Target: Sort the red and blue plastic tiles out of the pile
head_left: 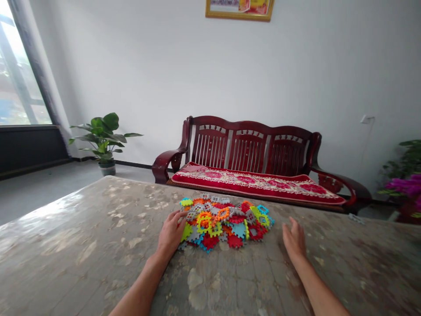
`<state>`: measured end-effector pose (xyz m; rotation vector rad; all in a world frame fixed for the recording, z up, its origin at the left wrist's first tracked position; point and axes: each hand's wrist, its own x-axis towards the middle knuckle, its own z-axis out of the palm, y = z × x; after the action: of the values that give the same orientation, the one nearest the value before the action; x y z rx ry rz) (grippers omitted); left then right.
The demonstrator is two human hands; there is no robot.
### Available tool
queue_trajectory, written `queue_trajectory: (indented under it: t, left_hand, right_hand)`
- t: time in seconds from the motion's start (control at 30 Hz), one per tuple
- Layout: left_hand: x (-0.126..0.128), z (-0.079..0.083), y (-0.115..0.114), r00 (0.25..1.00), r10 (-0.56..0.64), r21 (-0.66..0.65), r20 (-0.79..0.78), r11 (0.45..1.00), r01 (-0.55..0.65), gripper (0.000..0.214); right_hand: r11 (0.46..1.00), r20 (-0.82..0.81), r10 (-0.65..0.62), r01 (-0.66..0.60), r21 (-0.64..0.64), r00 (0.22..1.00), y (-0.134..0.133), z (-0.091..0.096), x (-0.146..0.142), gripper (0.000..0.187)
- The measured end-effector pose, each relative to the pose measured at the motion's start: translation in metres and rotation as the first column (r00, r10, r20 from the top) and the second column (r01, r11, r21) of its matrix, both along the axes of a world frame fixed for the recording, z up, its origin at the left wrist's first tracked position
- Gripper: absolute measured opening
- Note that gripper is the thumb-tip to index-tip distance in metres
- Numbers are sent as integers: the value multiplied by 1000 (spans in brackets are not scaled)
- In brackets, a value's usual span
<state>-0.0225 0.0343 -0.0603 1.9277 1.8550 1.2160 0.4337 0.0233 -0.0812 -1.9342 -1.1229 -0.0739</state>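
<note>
Head view: left hand [171, 232] touched edge of tile pile [226, 220], grip unclear; right hand [294, 239] open, empty, nr it. Rough push could've slid tiles off far side of table [82, 245].

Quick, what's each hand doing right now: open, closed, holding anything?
Left hand: open, fingertips on the edge of the tile pile, no piece visibly held.
Right hand: open, empty, low over the table, apart from the pile.
</note>
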Motion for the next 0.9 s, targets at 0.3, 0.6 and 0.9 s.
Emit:
queue_trajectory:
  t: [0.3,0.6,0.9]
  left_hand:
    - [-2,-1,2,996,34,-76,-88,996,-40,42]
    - [-2,3,-1,989,6,-159,-148,987,-30,41]
    - [-1,5,0,982,13,-169,-188,985,-46,39]
  right_hand:
    - [901,-24,425,-425,-81,905,54,11,-15,63]
    - [788,158,596,-537,-301,787,52,17,-33,50]
    - [893,295,444,-389,-227,846,15,19,-38,34]
